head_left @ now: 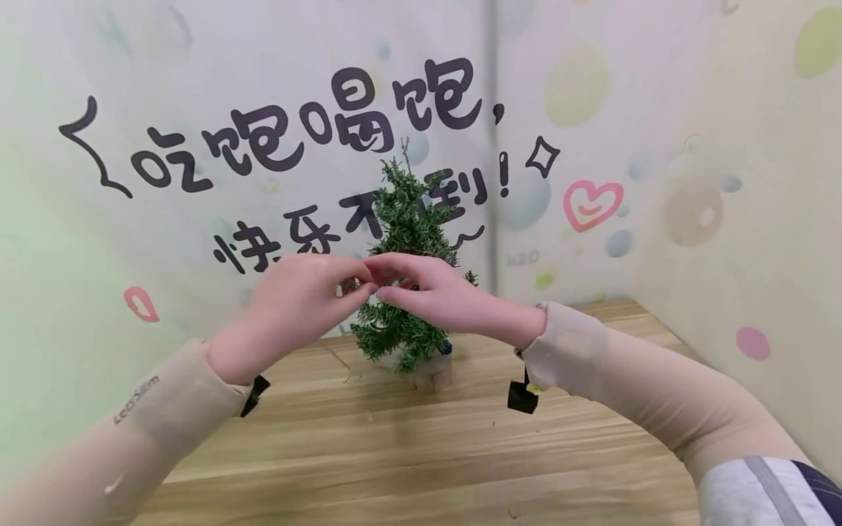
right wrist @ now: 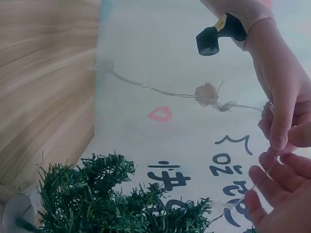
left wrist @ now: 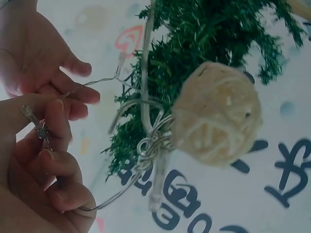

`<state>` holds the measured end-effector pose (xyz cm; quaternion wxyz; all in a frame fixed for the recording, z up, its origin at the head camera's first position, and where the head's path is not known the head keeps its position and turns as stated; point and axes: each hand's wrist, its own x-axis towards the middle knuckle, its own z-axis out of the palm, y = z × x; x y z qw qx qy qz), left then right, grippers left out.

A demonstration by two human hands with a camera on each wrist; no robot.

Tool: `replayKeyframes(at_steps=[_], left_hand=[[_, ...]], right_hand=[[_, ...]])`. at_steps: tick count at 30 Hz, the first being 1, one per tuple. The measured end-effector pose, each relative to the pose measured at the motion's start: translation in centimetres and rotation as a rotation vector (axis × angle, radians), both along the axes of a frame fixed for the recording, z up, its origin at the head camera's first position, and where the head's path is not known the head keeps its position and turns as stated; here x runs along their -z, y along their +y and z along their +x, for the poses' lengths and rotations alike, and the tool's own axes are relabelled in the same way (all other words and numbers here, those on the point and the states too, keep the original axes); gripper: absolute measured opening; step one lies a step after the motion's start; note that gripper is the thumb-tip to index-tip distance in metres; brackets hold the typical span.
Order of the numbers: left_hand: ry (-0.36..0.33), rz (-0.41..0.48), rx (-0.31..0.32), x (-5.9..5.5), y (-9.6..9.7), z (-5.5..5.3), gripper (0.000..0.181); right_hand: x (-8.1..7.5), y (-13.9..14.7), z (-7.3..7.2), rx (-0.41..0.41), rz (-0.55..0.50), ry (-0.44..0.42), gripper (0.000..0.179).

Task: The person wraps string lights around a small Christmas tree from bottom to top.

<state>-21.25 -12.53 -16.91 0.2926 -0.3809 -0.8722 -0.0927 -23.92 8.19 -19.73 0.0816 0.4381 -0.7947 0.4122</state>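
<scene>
My left hand point(head_left: 299, 303) pinches a thin fairy-light wire between thumb and fingertips, with more of the wire running through its curled fingers. My right hand point(head_left: 437, 296) is beside it at the left fingertips. Thumb and fingers of the right hand stand apart, and the wire passes through that gap. A small Christmas tree point(head_left: 411, 226) stands upright behind both hands. Close to the left wrist camera hangs a pale woven ball point(left wrist: 218, 114) on the string, next to twisted wire and a clear bulb point(left wrist: 157, 187). Another woven ball point(right wrist: 206, 93) hangs beyond the left hand.
A pale round base point(head_left: 432, 372) supports the tree on the wood-grain table point(head_left: 368, 453). Walls with black lettering point(head_left: 362, 109) and coloured drawings enclose the table behind and to the right. Black wrist cameras point(head_left: 522, 397) hang under the sleeves.
</scene>
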Motion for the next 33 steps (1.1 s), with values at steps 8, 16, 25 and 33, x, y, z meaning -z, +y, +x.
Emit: replayKeyframes(at_steps=[8,16,25,33], left_hand=[[-0.293,0.141,0.018,1.6,0.6,-2.2,0.009],[-0.776,0.227,0.088,3.2,-0.3,-3.8,0.016],[-1.092,0.29,0.271,4.5,-3.8,-5.2,0.022],[-1.245,0.493,0.516,3.8,-5.6,-5.4,0.02]], right_hand=[[-0.4,0.3,-1.3,0.108,0.081,-0.047,0.03],[-0.7,1.1,-2.1,0.147,0.174,0.047,0.017],[-1.3,2.7,-3.4,0.179,0.117,0.053,0.011],[-2.5,3.9,-4.4,0.222,0.006,-0.014,0.013]])
